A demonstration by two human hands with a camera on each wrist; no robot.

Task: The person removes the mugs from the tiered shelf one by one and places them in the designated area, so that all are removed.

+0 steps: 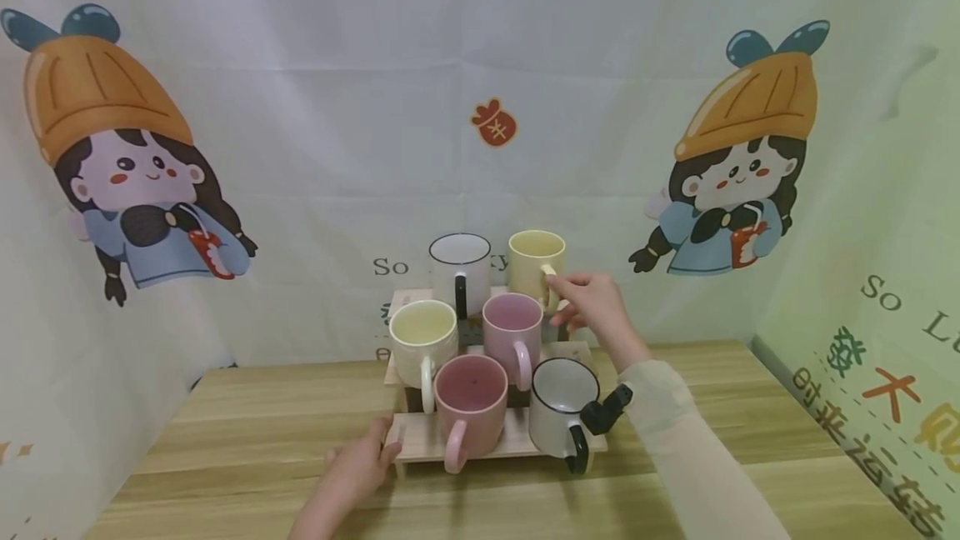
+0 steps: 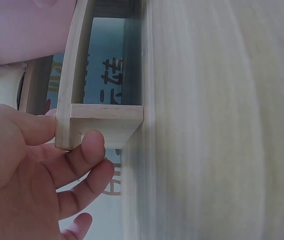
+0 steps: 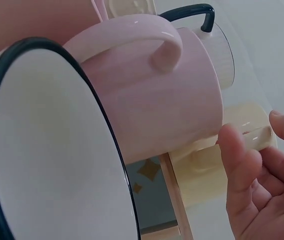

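A three-tier wooden rack (image 1: pixel 510 448) carries several mugs. My left hand (image 1: pixel 358 461) pinches the left end of its lowest tier; in the left wrist view the thumb lies on the board (image 2: pixel 64 120) and curled fingers (image 2: pixel 92 145) are beneath it. At the top right, my right hand (image 1: pixel 596 307) holds the handle of a yellow mug (image 1: pixel 531 269). That handle (image 3: pixel 258 138) shows between thumb and fingers in the right wrist view. Beside it stands a white mug with a black handle (image 1: pixel 461 261). Below are a cream mug (image 1: pixel 422 344) and a lilac mug (image 1: pixel 510 327).
On the lowest tier stand a pink mug (image 1: pixel 472 407) and a black-rimmed white mug (image 1: pixel 558 419), close to my right forearm. The rack is on a wood-grain table (image 1: pixel 247 457). Printed cloth (image 1: pixel 360 132) hangs behind and at both sides.
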